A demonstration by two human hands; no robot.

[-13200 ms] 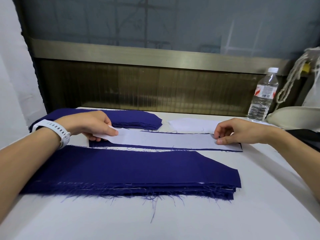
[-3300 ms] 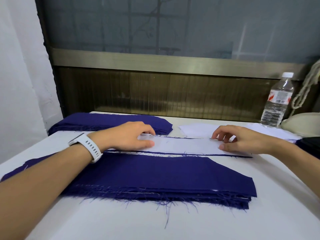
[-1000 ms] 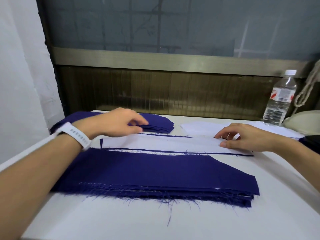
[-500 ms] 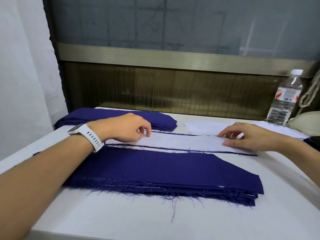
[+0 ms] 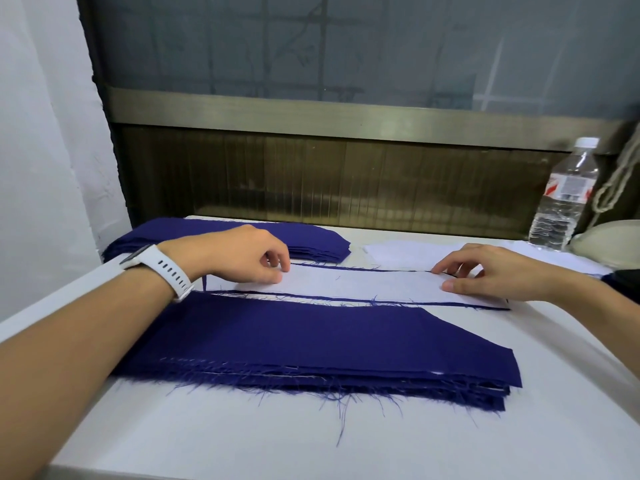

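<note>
White laminate covers the table [image 5: 207, 438], and most of its near half is taken up by a thick stack of navy cloth [image 5: 311, 341], cut edges frayed and trailing threads toward me. A second, smaller navy stack [image 5: 311, 240] sits at the back left, near the wall panel. Between the two lies the piece being worked: a long white strip [image 5: 363, 284], thin like interfacing, laid on a matching navy piece [image 5: 346, 299] so that only a dark sliver shows along its near and far edges. More white pieces [image 5: 398, 251] lie just behind it.

The left hand [image 5: 239, 254] sits at the strip's left end with its fingers curled under and the tips down on the white. From where I stand I cannot tell whether they nip the edge or only press it. The right hand [image 5: 491, 271] is at the other end, loosely spread, thumb flat on the near edge and fingertips on the far one, gripping nothing.

That strip looks feather-light and limp, and I'd guess it slides easily over the cloth beneath. It probably wants handling at the two ends or corners, kept lightly taut, since a lift from the middle would let it sag and crease.

A water bottle [image 5: 564, 199] stands at the far right, and a white watch [image 5: 162, 268] rides the left wrist.
</note>
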